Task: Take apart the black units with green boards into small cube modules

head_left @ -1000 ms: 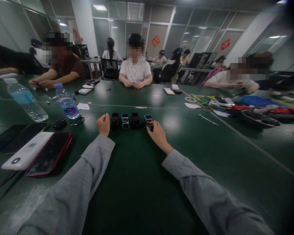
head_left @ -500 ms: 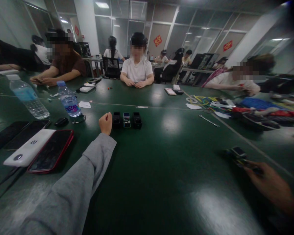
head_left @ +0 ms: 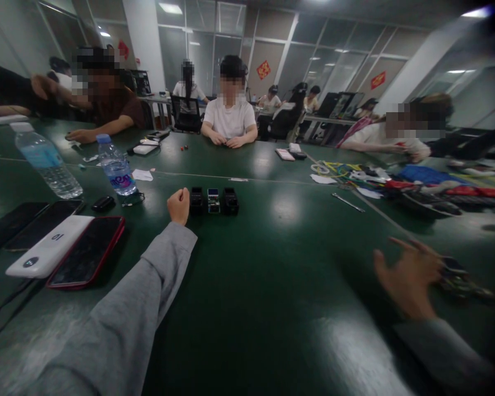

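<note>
My left hand (head_left: 178,206) rests on the green table as a closed fist, with nothing visible in it. Just right of it stand a black plastic housing (head_left: 197,200), a small circuit board module with a screen (head_left: 213,201) and another black housing (head_left: 231,201), in a row. At the right, my right hand (head_left: 412,275) is open, fingers spread and slightly blurred, above the table. Beyond its fingertips lies a small dark electronic module (head_left: 462,278) with exposed parts; the hand partly covers its left edge.
Phones (head_left: 88,250), a white power bank (head_left: 51,247) and two water bottles (head_left: 117,168) stand left. A wrench (head_left: 348,202) lies right of centre, near a pile of cables and tools (head_left: 416,184). A person in a white shirt (head_left: 230,118) sits opposite.
My right hand has let go of the electronic module, which now lies farther right on the table, and has moved left and up with its fingers spread. My left fist has stayed put.
</note>
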The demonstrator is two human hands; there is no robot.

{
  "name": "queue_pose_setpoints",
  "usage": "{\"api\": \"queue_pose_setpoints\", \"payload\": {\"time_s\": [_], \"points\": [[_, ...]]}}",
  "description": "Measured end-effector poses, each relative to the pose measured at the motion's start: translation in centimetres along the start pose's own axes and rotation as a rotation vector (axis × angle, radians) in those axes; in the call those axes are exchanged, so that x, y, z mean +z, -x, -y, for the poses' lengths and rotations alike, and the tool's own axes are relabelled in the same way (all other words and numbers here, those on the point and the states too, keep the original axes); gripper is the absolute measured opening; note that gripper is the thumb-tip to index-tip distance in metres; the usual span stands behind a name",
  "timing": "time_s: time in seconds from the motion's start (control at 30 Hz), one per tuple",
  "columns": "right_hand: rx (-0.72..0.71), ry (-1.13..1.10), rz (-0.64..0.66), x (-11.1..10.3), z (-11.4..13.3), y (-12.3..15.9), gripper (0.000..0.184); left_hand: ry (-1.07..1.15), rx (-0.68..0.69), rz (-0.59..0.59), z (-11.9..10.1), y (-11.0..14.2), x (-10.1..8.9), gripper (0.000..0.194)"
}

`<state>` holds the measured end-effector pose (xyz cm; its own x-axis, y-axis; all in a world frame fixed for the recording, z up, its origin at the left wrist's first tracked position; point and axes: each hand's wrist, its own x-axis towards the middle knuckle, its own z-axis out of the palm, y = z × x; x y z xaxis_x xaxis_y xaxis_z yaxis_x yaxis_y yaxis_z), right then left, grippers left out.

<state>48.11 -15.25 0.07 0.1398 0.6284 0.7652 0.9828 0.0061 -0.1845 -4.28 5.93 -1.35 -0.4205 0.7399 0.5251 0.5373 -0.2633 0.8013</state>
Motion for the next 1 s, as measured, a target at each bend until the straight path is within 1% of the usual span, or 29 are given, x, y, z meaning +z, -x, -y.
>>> {"api": "queue_pose_setpoints", "payload": {"time_s": [0.03,0.07,0.1,0.17,0.2,0.23,0.27,0.3,0.33,0.4,0.47,0.53,0.63,0.7,0.8,0.83,0.9,0.97,1.0], "points": [[0.019,0.019,0.024,1.5,3.3,-0.1,0.054,0.001,0.002,0.000,0.0,0.0,0.0,0.044],[-0.025,-0.006,0.093,3.0,7.0,-0.3,0.054,0.003,0.003,0.003,-0.1,0.0,-0.1,0.044],[-0.115,-0.049,0.181,4.4,10.8,-0.4,0.053,0.005,0.001,0.007,-0.1,0.0,-0.1,0.044],[-0.358,-0.127,0.363,6.9,18.2,-0.7,0.052,0.006,-0.007,0.015,-0.2,0.0,-0.1,0.044],[-0.439,-0.146,0.411,8.1,21.3,-1.0,0.053,0.005,-0.013,0.018,-0.2,0.0,-0.1,0.044],[-0.480,-0.170,0.424,9.1,24.0,-1.4,0.055,0.003,-0.018,0.020,-0.2,0.0,-0.1,0.044],[-0.506,-0.199,0.432,10.1,26.0,-1.8,0.057,0.001,-0.023,0.023,-0.2,0.0,0.0,0.044],[-0.513,-0.228,0.441,11.1,27.5,-2.3,0.060,0.000,-0.026,0.024,-0.2,0.0,0.0,0.044],[-0.510,-0.256,0.453,11.9,28.4,-2.8,0.061,0.000,-0.028,0.025,-0.2,0.0,0.0,0.043],[-0.491,-0.302,0.483,13.1,28.9,-3.5,0.059,0.005,-0.032,0.029,-0.2,0.0,0.0,0.043],[-0.461,-0.329,0.485,13.6,28.5,-3.8,0.049,0.008,-0.036,0.031,-0.2,-0.1,0.0,0.043],[-0.399,-0.337,0.435,13.5,27.8,-3.9,0.042,0.011,-0.044,0.028,-0.2,-0.1,0.1,0.043],[-0.301,-0.329,0.363,13.4,26.9,-4.0,0.045,0.023,-0.056,0.015,-0.1,-0.2,0.1,0.043],[-0.247,-0.356,0.394,13.8,26.5,-4.1,0.048,0.030,-0.058,0.012,-0.1,-0.2,0.1,0.043],[-0.139,-0.441,0.471,14.3,26.1,-4.1,0.048,0.036,-0.063,0.036,-0.1,-0.2,0.1,0.043],[-0.119,-0.462,0.486,14.2,26.0,-4.0,0.048,0.037,-0.067,0.047,-0.2,-0.1,0.1,0.043],[-0.126,-0.491,0.513,13.2,25.7,-3.4,0.050,0.035,-0.071,0.058,-0.3,-0.1,0.0,0.043],[-0.192,-0.526,0.568,11.7,24.7,-2.3,0.052,0.033,-0.063,0.056,-0.3,0.0,-0.1,0.043],[-0.234,-0.540,0.603,10.7,23.7,-1.8,0.054,0.033,-0.058,0.056,-0.4,0.0,-0.1,0.043]]}}
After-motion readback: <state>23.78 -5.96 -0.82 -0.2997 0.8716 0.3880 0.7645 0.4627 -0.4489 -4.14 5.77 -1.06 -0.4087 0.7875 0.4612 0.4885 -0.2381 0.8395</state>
